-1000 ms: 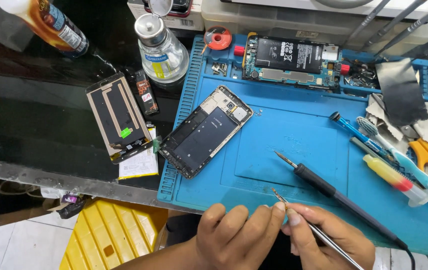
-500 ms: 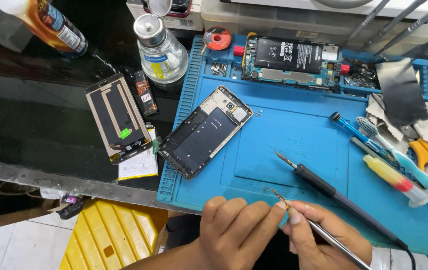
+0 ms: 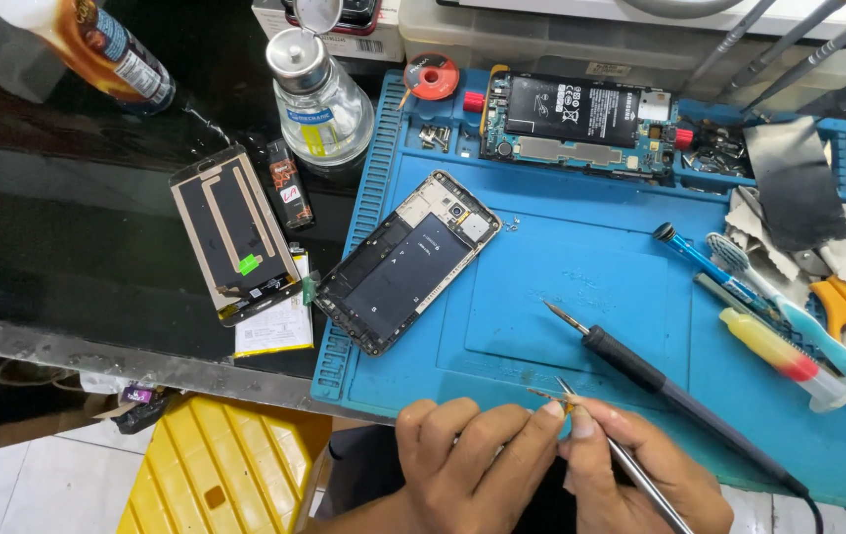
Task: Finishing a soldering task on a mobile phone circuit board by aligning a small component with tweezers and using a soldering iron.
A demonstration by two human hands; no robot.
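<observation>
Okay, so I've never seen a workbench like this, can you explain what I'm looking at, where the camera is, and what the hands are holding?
This is one view from a camera worn on a person's head, looking down at their own two bare hands. The left hand and the right hand meet at the near edge of a blue rubber work mat. The right hand holds thin metal tweezers, and both sets of fingers pinch a tiny part at their tip, too small to identify. On the mat lie an opened phone frame with a dark middle, a circuit board with a black battery and a black-handled soldering iron. Left of the mat, on dark glass, are a phone screen panel lying face down and a clear glass liquid dispenser bottle.
</observation>
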